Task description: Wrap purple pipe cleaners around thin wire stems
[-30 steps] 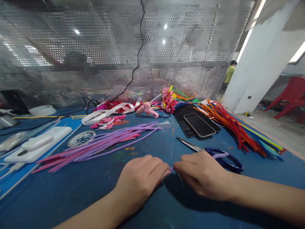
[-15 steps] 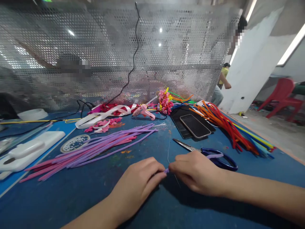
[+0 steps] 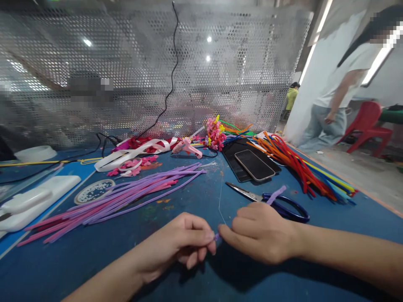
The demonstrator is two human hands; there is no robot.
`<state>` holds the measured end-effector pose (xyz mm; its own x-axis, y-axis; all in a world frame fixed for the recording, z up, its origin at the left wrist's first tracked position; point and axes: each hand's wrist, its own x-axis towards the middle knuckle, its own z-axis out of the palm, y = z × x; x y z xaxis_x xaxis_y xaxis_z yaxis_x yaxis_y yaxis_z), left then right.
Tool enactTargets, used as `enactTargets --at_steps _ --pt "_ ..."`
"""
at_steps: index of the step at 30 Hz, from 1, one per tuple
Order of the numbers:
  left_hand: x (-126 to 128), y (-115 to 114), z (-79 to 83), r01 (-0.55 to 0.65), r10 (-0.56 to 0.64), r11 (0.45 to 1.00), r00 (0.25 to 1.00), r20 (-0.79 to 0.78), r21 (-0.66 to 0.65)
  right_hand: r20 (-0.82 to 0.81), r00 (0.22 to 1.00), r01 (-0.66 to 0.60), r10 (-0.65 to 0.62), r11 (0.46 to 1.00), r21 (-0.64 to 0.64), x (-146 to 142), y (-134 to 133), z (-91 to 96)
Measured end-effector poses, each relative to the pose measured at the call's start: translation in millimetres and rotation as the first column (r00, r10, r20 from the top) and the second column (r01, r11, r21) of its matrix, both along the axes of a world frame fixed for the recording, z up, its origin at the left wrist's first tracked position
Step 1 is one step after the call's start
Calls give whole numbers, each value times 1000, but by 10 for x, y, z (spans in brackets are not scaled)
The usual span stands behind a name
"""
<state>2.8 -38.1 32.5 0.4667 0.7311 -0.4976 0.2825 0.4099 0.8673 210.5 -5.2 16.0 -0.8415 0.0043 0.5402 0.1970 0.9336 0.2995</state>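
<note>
My left hand (image 3: 181, 245) and my right hand (image 3: 260, 233) meet low in the middle of the blue table (image 3: 94, 256). Both pinch the same small purple pipe cleaner piece (image 3: 217, 237) between thumb and fingertips. A thin wire (image 3: 221, 201) rises from the pinch toward the far side. A loose purple end (image 3: 276, 194) sticks up behind my right hand, over the blue-handled scissors (image 3: 277, 203). A spread of purple and pink pipe cleaners (image 3: 126, 193) lies to the left of my hands.
A phone (image 3: 254, 164) lies on a dark pad beyond the scissors. Red, orange and blue pipe cleaners (image 3: 302, 167) lie at the right edge. A pink glue gun (image 3: 187, 146), white ribbon (image 3: 132, 152) and flower bunch (image 3: 214, 133) sit before the perforated screen. A person (image 3: 336, 96) walks at right.
My hands drew a little nearer to me and the left fingers curled under. The purple end now stands up behind my right hand. A person walked into view at right.
</note>
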Motion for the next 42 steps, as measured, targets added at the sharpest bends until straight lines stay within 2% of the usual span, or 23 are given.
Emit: enactTargets --at_steps 1,3,5,7,10,13,15,16,18,20,23,26,31,34,36,39,42 --pt "2 6 -24 5 6 988 997 71 -155 -18 998 -53 55 995 90 12 3 11" --pt "8 8 -84 50 4 941 988 157 -335 -64 984 -141 163 953 268 33 19 26" --pt "13 6 -131 81 2 922 977 213 -379 -96 967 -179 236 897 403 49 50 42" --pt "12 12 -141 43 43 945 966 253 -324 -91 979 -129 184 895 427 67 86 72" --pt "-5 40 -97 -109 177 965 941 288 -238 -106 990 123 -97 952 281 128 134 145" --pt "-17 58 -42 -238 295 950 892 343 -200 -197 926 345 -321 934 96 274 165 181" --pt "-17 50 -29 -316 344 939 862 372 -135 -133 871 473 -473 881 -34 428 171 147" --pt "-15 40 -31 -351 363 931 854 373 -104 -64 829 548 -555 830 -101 517 165 110" --pt "-15 14 -50 -403 399 913 843 362 -68 114 729 680 -675 694 -238 700 131 9" --pt "-20 -14 -81 -432 426 899 830 361 -67 303 694 718 -653 603 -347 856 68 -98" --pt "-35 -54 -122 -471 463 878 795 391 -84 399 684 728 -610 536 -429 967 -33 -204" --pt "-46 -87 -136 -475 461 877 794 396 -69 437 631 774 -641 474 -420 915 -56 -214" --pt "-64 -127 -127 -468 440 883 794 420 -41 495 511 853 -703 345 -391 730 93 -112" --pt "-81 -135 -121 -511 473 859 777 415 -24 455 500 847 -737 305 -436 717 178 -57" --pt "-88 -131 -118 -566 511 825 752 417 9 408 526 807 -747 287 -516 757 211 -43" --pt "-89 -122 -110 -665 573 743 691 442 76 328 596 714 -733 297 -634 825 214 -36" --pt "-88 -118 -103 -717 598 684 657 459 134 352 632 689 -691 292 -664 804 121 9"
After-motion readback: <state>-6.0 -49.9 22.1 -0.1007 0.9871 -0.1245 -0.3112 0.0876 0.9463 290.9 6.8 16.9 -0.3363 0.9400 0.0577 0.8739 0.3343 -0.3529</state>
